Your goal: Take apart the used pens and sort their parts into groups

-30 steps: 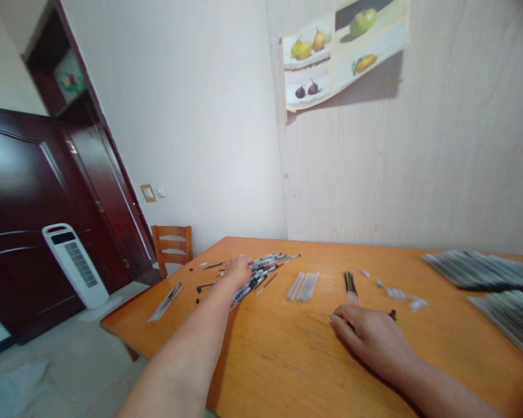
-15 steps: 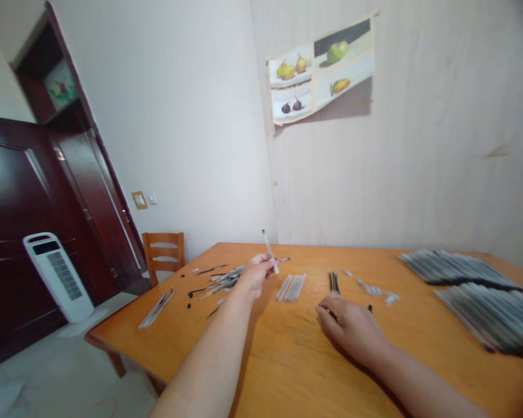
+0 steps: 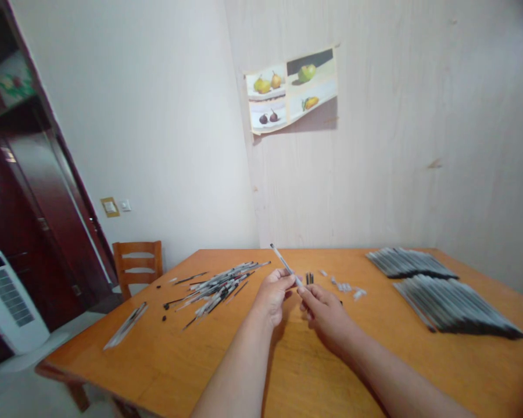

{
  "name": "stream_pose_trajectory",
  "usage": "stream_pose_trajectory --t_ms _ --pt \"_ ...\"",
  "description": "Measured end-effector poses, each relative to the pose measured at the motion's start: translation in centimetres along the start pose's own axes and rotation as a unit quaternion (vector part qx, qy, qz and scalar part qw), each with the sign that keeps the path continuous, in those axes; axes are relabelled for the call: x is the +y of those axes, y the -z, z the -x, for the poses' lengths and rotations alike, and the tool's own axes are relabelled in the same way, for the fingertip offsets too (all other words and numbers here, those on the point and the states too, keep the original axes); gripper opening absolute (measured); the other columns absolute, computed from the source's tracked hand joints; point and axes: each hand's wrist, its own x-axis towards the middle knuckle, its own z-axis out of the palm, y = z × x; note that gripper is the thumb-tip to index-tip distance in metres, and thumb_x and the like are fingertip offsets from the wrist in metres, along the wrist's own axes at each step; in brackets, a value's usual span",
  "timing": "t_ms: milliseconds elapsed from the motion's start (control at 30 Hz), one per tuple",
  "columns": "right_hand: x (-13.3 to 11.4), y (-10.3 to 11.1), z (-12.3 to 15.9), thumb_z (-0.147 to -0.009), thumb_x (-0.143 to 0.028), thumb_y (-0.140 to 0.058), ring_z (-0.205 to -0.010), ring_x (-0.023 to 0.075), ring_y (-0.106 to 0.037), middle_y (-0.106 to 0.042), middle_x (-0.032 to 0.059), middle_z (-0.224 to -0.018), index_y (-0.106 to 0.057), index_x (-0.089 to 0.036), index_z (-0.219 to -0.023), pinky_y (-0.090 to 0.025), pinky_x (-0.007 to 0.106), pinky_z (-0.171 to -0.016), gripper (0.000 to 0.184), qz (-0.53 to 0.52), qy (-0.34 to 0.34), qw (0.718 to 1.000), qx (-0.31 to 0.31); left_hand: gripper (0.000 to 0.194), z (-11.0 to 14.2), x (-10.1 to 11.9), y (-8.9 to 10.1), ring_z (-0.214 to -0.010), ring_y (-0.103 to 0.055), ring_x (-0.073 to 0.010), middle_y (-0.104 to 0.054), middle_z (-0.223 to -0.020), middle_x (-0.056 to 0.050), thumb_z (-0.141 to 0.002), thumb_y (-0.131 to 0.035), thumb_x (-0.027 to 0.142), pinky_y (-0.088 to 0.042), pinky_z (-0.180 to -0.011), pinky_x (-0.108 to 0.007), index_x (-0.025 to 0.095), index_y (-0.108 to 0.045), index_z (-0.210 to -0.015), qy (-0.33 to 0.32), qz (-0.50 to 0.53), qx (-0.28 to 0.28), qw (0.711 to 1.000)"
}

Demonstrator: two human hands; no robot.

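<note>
My left hand point(image 3: 272, 291) pinches a thin clear pen point(image 3: 283, 265) that slants up and away from me over the orange wooden table point(image 3: 253, 366). My right hand point(image 3: 325, 310) meets it at the near end of the pen, fingertips closed on that end. A loose pile of pens point(image 3: 218, 283) lies to the left of my hands. Small clear caps point(image 3: 344, 286) and a few black refills point(image 3: 309, 278) lie just beyond my right hand.
Two large rows of dark pens point(image 3: 444, 290) cover the table's right side. A flat bundle of clear tubes point(image 3: 126, 324) lies near the left edge. A wooden chair point(image 3: 136, 264) and a white fan heater point(image 3: 6, 299) stand at the left.
My left hand lifted a pen from the pile and carried it right to the middle. My right hand rose off the table and closed on the pen's near end.
</note>
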Motion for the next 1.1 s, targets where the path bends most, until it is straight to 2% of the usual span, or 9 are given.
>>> stream_pose_trajectory --t_ms 133,267,400,567,700,900,1100 --pt "-0.1 -0.2 0.0 -0.087 -0.054 -0.052 -0.043 0.0092 -0.046 -0.055 -0.0030 -0.062 -0.055 -0.021 -0.080 -0.034 0.020 -0.039 0.034 -0.072 -0.050 0.996 -0.005 0.026 0.2 -0.6 -0.1 -0.079 -0.063 -0.0139 -0.070 -0.093 -0.007 -0.076 -0.072 0.029 -0.042 -0.072 -0.025 0.017 -0.061 -0.096 -0.005 0.063 -0.021 0.998" --pt "-0.4 -0.4 0.5 -0.087 -0.051 -0.053 -0.041 0.0077 -0.045 -0.057 -0.0027 -0.060 -0.059 -0.019 -0.082 -0.034 0.019 -0.038 0.034 -0.135 -0.074 0.987 -0.046 0.033 0.6 -0.1 0.1 -0.078 -0.065 -0.0153 -0.070 -0.090 -0.008 -0.080 -0.071 0.034 -0.046 -0.072 -0.026 0.016 -0.061 -0.106 -0.002 0.140 -0.028 0.990" --pt "-1.0 -0.4 0.9 -0.088 -0.056 -0.051 -0.040 0.0079 -0.047 -0.059 -0.0019 -0.059 -0.058 -0.017 -0.083 -0.033 0.019 -0.037 0.040 -0.175 -0.099 0.977 -0.076 0.030 0.9 0.2 0.4 -0.081 -0.066 -0.0175 -0.070 -0.091 -0.009 -0.080 -0.071 0.034 -0.048 -0.069 -0.027 0.015 -0.062 -0.102 -0.002 0.150 -0.036 0.988" --pt "-1.7 -0.5 1.1 -0.086 -0.054 -0.056 -0.041 0.0062 -0.046 -0.058 -0.0034 -0.060 -0.057 -0.018 -0.086 -0.035 0.017 -0.039 0.036 -0.184 -0.103 0.976 -0.064 0.027 0.8 -0.1 0.5 -0.079 -0.066 -0.0164 -0.071 -0.089 -0.009 -0.079 -0.073 0.034 -0.049 -0.071 -0.027 0.015 -0.062 -0.095 -0.006 0.140 -0.017 0.990" --pt "-2.2 -0.6 1.1 -0.084 -0.055 -0.057 -0.040 0.0065 -0.045 -0.057 -0.0042 -0.060 -0.056 -0.019 -0.086 -0.036 0.018 -0.038 0.036 -0.143 -0.095 0.984 -0.047 0.028 0.6 -0.3 0.4 -0.075 -0.065 -0.0139 -0.072 -0.088 -0.009 -0.077 -0.074 0.035 -0.048 -0.071 -0.025 0.015 -0.063 -0.092 -0.010 0.133 0.014 0.991" --pt "-2.9 -0.3 0.9 -0.087 -0.053 -0.050 -0.042 0.0083 -0.048 -0.057 -0.0032 -0.057 -0.055 -0.019 -0.080 -0.037 0.019 -0.041 0.036 -0.011 -0.053 0.998 -0.020 0.027 0.6 -0.3 -0.3 -0.070 -0.063 -0.0125 -0.071 -0.085 -0.007 -0.075 -0.076 0.033 -0.048 -0.070 -0.025 0.014 -0.063 -0.089 -0.016 0.147 0.039 0.988" --pt "-3.1 0.2 0.6 -0.092 -0.044 -0.044 -0.048 0.0116 -0.052 -0.056 -0.0014 -0.056 -0.052 -0.020 -0.070 -0.039 0.023 -0.050 0.033 0.125 0.012 0.992 0.002 0.019 0.5 -0.3 -0.9 -0.068 -0.063 -0.0110 -0.070 -0.082 -0.005 -0.078 -0.072 0.029 -0.049 -0.071 -0.024 0.015 -0.061 -0.085 0.001 0.168 0.082 0.982"
